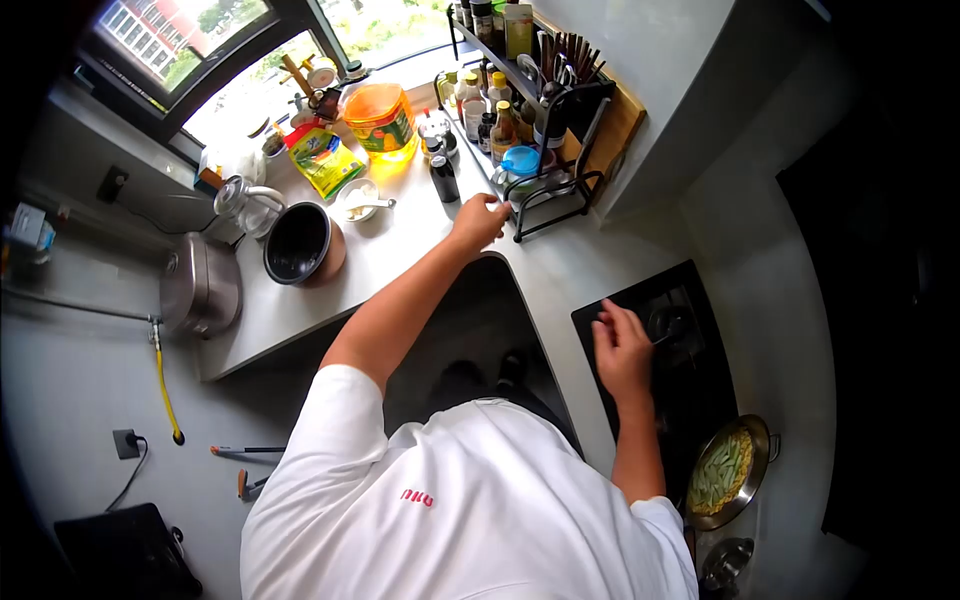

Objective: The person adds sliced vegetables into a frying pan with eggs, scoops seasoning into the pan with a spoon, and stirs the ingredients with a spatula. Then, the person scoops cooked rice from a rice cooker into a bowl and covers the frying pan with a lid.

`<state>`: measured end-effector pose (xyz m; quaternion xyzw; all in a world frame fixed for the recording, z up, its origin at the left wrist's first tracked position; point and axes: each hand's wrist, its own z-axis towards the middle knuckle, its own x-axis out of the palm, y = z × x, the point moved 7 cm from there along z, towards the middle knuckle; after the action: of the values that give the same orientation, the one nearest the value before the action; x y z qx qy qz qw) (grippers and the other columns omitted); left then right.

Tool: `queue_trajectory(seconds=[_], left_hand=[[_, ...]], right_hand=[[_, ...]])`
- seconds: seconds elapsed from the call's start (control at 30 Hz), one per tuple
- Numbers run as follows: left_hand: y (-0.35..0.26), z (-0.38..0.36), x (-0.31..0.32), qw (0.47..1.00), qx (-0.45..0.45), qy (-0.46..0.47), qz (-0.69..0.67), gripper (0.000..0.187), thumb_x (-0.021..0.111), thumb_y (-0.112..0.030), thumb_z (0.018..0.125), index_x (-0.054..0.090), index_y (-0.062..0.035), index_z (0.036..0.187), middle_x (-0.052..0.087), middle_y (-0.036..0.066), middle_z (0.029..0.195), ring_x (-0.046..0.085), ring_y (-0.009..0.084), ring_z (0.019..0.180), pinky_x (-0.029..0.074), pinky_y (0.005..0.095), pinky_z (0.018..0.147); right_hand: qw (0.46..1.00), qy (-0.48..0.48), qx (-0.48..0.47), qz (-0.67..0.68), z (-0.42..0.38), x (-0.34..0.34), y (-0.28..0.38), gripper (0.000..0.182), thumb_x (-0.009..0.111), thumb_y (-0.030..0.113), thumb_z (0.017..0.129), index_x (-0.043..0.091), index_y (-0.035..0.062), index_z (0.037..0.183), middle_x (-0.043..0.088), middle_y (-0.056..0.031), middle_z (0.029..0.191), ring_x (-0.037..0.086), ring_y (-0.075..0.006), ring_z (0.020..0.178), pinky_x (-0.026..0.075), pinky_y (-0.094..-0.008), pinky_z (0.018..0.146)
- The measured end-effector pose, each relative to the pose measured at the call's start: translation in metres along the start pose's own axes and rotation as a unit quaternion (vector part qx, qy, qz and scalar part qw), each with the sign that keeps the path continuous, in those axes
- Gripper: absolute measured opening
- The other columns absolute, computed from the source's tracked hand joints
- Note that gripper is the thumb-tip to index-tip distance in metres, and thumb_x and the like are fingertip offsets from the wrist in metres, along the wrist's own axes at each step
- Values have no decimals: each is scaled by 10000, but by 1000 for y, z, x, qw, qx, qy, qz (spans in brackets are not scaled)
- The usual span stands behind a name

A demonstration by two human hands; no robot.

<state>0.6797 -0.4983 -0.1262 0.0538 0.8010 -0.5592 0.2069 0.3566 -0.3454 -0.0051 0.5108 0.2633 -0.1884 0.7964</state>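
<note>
My left hand [480, 222] reaches across to the counter corner, beside the front of the black metal rack [552, 205]. Its fingers are curled together, and what they hold, if anything, is hidden. Close to it on the rack's lower level is a bowl with a blue lid [521, 160]. A dark bottle [443, 180] stands just left of that hand. Over the black cooktop [690, 345] hovers my right hand [622, 350], slightly blurred, its fingers loosely apart and nothing seen in them.
A pan [764, 455] of sliced green and yellow food sits at right. Along the left counter are a dark inner pot [325, 258], a rice cooker [200, 285], a glass pitcher [240, 205], a small white bowl [352, 212], a yellow-green packet [325, 163] and an oil jug [380, 120].
</note>
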Motion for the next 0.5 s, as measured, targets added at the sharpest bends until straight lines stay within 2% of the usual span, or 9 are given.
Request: queue_trajectory(seconds=[0.03,0.1,0.2,0.27,0.3,0.33,0.43,0.47,0.5], left_hand=[[1,17,2,1000,-22,-7,-6,614,728,-357,1002,556,47,1431,751,158,846,732,208,667,562,346,557],[-1,46,3,999,-43,-20,-5,685,709,-343,1011,439,42,1510,748,160,850,727,215,639,559,346,524],[5,93,8,999,-30,-37,19,726,702,-371,1002,406,41,1522,741,157,828,721,232,578,553,353,491],[13,121,14,999,-30,-17,5,723,697,-431,1005,426,46,1477,736,151,815,724,232,576,544,347,477],[15,131,16,999,-33,4,-3,723,696,-451,1005,434,47,1460,734,152,812,725,232,577,540,343,472],[15,138,17,999,-39,21,5,741,695,-475,1005,429,51,1454,727,146,790,725,234,572,538,334,468],[22,158,23,994,-64,72,54,670,682,-501,1011,524,108,1243,726,147,751,739,247,581,541,348,448],[28,165,26,990,-71,117,37,634,670,-515,1015,544,98,1120,729,156,748,745,248,583,544,357,438],[28,165,27,989,-73,120,41,608,648,-519,1027,543,74,1111,728,159,762,745,251,582,543,357,434]], right_hand=[[999,25,-21,3,14,12,12,319,719,32,933,687,-3,1248,716,-154,1051,728,-309,867,593,-381,769],[997,71,-20,8,36,32,28,338,717,12,930,693,-8,1267,721,-152,1036,722,-274,843,595,-355,771],[997,67,-31,12,57,46,37,349,725,8,914,694,-7,1261,727,-146,1014,724,-268,819,595,-351,760],[999,47,-16,-1,62,50,28,349,729,19,905,691,5,1252,725,-139,1010,728,-275,807,591,-376,746],[999,37,-4,-7,59,52,25,349,730,25,901,690,11,1247,723,-135,1008,730,-279,801,590,-388,739],[998,47,47,-2,57,54,18,349,728,23,903,690,9,1250,722,-135,998,730,-282,796,589,-385,724],[994,15,101,-29,50,60,11,351,725,20,908,690,8,1257,722,-136,991,730,-287,790,587,-380,711],[993,3,110,-33,51,63,12,351,725,21,912,688,4,1261,721,-132,984,725,-285,789,585,-374,710],[992,1,123,-40,51,67,12,347,725,22,915,687,2,1260,720,-130,984,722,-281,789,584,-372,710]])
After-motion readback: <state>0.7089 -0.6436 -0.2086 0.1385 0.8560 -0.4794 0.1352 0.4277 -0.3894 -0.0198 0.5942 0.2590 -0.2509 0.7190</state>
